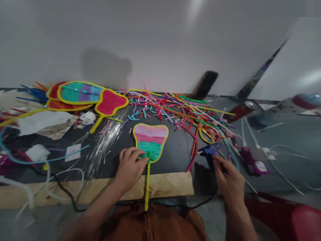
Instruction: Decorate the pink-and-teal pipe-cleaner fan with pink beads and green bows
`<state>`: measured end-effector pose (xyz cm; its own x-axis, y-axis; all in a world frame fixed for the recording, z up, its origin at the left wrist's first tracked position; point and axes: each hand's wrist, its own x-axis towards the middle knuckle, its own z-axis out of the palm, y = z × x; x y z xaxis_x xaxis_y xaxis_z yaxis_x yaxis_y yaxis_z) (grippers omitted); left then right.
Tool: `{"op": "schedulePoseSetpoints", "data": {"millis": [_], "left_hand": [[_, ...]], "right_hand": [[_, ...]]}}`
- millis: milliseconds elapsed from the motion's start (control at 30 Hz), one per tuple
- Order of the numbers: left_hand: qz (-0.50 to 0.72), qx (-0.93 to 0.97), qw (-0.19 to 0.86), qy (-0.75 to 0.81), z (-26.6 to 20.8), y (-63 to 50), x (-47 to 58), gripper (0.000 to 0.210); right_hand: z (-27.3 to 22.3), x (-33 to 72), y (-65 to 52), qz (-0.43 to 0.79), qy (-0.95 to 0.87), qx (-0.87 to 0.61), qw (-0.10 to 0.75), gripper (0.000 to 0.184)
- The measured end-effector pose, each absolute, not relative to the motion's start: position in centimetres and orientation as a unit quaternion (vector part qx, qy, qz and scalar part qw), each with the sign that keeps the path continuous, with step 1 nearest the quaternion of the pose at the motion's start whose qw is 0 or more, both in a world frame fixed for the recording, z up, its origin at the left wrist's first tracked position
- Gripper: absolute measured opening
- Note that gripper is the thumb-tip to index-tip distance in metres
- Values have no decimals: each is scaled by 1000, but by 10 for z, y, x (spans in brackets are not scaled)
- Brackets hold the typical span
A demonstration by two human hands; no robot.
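A fan-shaped pipe-cleaner piece [151,135] lies flat on the dark table, banded lilac, pink and teal inside a yellow outline. Its yellow stem [147,187] points toward me and reaches past the table's front edge. A small green pipe-cleaner bow [149,156] sits where stem and fan meet. My left hand [132,166] is closed there, with fingertips on the fan's lower left edge beside the bow. Right of it, my right hand [228,175] grips a blue glue gun [209,152], its nozzle pointing left, apart from the fan. The grip is partly hidden by my fingers.
Loose colourful pipe cleaners [170,107] are heaped along the back. Finished fan pieces [111,103] lie back left, near shiny clear strips [110,144]. A phone [207,83] leans on the wall. A red can [242,110] lies right. A black cable [67,194] runs along the front.
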<state>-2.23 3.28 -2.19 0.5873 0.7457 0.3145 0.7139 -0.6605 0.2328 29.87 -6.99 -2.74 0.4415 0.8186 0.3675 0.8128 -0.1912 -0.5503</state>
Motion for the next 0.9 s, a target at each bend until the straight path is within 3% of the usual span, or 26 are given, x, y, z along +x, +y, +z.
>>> {"op": "schedulePoseSetpoints", "data": {"millis": [200,667,800,900], "left_hand": [[168,907,40,385,-24,46,-23,18],[96,909,107,392,-13,56,-16,24],[149,876,167,427,-14,57,-19,24],[247,776,307,493,-17,56,-18,21]], "right_hand": [[-36,331,-89,-37,-484,-816,312,37],[-52,327,-55,-3,-544,-821,175,48],[-47,327,-58,-1,-484,-851,201,54],[-37,328,-64,-2,-424,-865,269,59]]}}
